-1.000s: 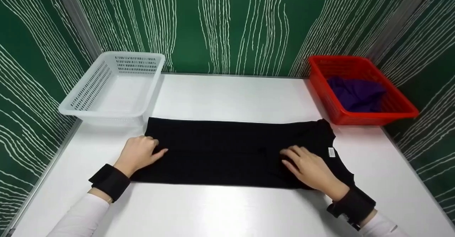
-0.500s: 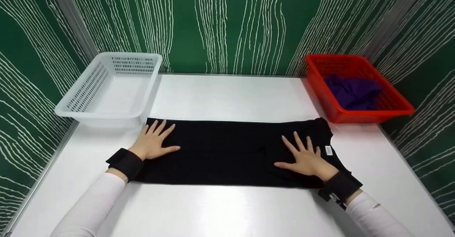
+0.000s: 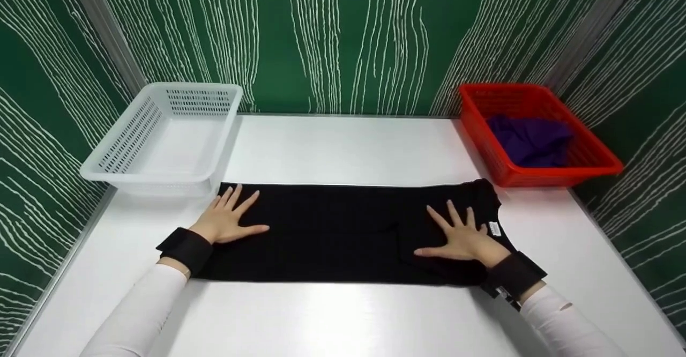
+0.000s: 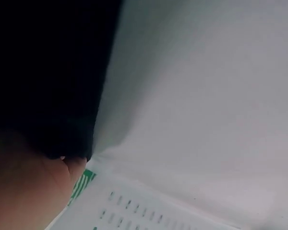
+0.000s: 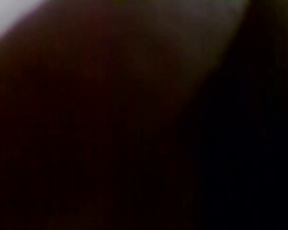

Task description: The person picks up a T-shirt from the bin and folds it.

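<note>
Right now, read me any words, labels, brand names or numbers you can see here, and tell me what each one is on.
No text can be read.
The small white tag at the neck of the black garment, just beside the right hand: any print is too small and blurred to read.
The white basket, the red basket and the green wall panels: only holes and white lines, no lettering.

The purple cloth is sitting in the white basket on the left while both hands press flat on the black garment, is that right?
Not quite. In the head view the purple cloth lies in the red basket on the right. The rest holds: the left hand and right hand press flat on the black garment.
</note>
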`<state>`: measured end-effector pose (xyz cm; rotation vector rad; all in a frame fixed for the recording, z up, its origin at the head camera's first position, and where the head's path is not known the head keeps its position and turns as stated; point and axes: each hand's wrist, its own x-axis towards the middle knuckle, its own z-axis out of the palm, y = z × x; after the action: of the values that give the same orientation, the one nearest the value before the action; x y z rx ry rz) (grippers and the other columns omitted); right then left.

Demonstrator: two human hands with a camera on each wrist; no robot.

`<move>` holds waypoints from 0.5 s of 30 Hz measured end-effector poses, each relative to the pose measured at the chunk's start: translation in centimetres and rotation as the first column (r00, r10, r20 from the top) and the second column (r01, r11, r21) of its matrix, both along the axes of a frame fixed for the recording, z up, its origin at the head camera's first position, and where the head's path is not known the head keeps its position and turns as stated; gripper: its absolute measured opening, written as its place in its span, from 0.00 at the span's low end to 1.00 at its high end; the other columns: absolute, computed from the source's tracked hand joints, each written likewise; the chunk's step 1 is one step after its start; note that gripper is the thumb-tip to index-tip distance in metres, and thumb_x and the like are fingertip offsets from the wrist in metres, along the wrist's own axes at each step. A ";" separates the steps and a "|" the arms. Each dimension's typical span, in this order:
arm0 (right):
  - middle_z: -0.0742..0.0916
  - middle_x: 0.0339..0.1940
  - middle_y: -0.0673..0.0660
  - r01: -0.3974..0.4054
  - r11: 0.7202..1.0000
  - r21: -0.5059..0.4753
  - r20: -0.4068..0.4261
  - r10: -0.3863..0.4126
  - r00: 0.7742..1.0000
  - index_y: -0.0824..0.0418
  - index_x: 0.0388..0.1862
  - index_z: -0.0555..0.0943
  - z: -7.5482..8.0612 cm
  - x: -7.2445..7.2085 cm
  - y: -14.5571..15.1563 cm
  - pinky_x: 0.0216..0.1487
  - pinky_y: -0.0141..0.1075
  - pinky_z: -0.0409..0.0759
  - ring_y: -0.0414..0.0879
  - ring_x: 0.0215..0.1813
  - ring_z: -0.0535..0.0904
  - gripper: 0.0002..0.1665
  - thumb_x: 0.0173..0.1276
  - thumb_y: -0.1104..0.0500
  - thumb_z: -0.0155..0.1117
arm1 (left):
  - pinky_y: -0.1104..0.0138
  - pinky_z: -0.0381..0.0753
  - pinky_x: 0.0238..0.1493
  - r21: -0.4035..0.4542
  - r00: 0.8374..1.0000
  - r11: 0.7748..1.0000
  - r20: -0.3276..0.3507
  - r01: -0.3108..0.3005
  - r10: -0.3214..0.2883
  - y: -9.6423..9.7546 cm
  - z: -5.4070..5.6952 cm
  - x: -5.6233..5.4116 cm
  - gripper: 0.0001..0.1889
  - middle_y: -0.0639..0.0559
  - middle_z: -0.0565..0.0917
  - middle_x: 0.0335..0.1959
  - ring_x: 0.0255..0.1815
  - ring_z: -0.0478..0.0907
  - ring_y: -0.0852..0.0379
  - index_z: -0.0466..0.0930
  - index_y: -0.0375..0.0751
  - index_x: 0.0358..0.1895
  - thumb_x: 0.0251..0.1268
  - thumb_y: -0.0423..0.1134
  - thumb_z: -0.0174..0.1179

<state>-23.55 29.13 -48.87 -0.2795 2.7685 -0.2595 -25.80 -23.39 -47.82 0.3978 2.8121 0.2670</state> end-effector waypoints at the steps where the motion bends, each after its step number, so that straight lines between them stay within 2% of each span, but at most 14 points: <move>1: 0.42 0.85 0.74 -0.005 1.000 -0.004 0.008 0.005 1.000 0.47 0.86 0.43 0.1 -0.2 0.0 0.64 0.88 0.48 0.90 0.77 0.36 0.73 0.54 0.16 0.61 | 0.38 0.40 0.84 -0.001 1.000 1.000 0.002 -0.004 0.004 0.0 0.1 0.1 0.52 0.31 0.40 0.85 0.86 0.37 0.29 0.44 0.52 0.85 0.67 0.76 0.48; 5: 0.41 0.84 0.75 -0.032 0.999 -0.034 0.048 0.033 0.998 0.47 0.86 0.43 0.6 -1.5 0.4 0.63 0.88 0.45 0.91 0.76 0.34 0.74 0.52 0.18 0.65 | 0.37 0.41 0.84 -0.006 1.000 1.000 0.007 -0.027 0.027 0.1 0.4 0.9 0.52 0.30 0.40 0.85 0.85 0.38 0.28 0.44 0.51 0.85 0.67 0.75 0.49; 10: 0.39 0.84 0.75 -0.073 0.991 -0.116 0.102 0.084 0.991 0.49 0.86 0.45 0.9 -3.7 1.4 0.62 0.90 0.40 0.92 0.75 0.31 0.74 0.52 0.23 0.72 | 0.36 0.44 0.83 -0.023 0.999 0.999 -0.004 -0.048 0.048 0.5 0.5 2.3 0.49 0.27 0.42 0.84 0.85 0.40 0.27 0.45 0.49 0.85 0.70 0.73 0.48; 15: 0.39 0.83 0.79 -0.132 0.974 -0.185 0.132 0.158 0.979 0.55 0.85 0.48 1.6 -6.5 2.0 0.68 0.86 0.34 0.91 0.75 0.29 0.72 0.53 0.34 0.77 | 0.32 0.44 0.81 -0.063 0.998 0.996 -0.016 -0.061 0.060 0.9 1.0 3.9 0.46 0.25 0.45 0.83 0.84 0.44 0.26 0.48 0.48 0.84 0.73 0.70 0.47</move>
<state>-30.01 31.16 -47.30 -0.4860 2.5692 -0.4678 -21.86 -22.44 -46.81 0.3016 2.8415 0.1881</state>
